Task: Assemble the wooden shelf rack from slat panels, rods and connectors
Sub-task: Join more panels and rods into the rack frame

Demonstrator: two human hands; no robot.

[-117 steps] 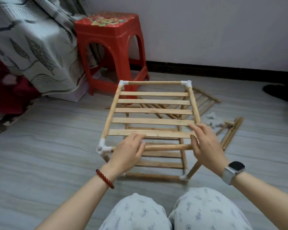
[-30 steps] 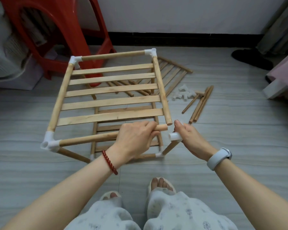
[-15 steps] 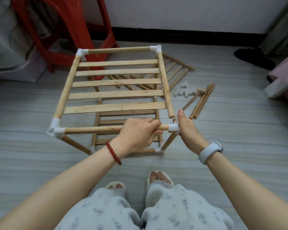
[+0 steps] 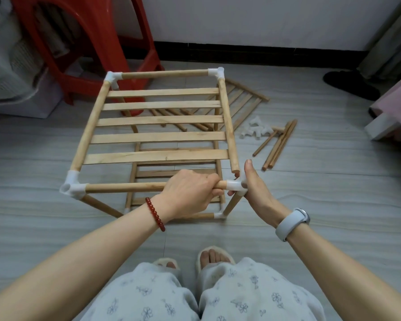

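Gripping the front rod (image 4: 125, 187), the left hand (image 4: 188, 193) steadies this light, wobbly rack — the right hand (image 4: 252, 188) seemingly pinches the corner connector (image 4: 233, 185).

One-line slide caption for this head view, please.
Left hand grips the front rod while right hand holds the white corner connector on its end; slat panel's side rod still unseated.

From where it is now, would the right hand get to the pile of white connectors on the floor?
Probably yes. The right hand presses the corner connector, and the loose white connectors lie beyond it to the right on bare floor, outside the frame; nothing stands between, though it must let go first.
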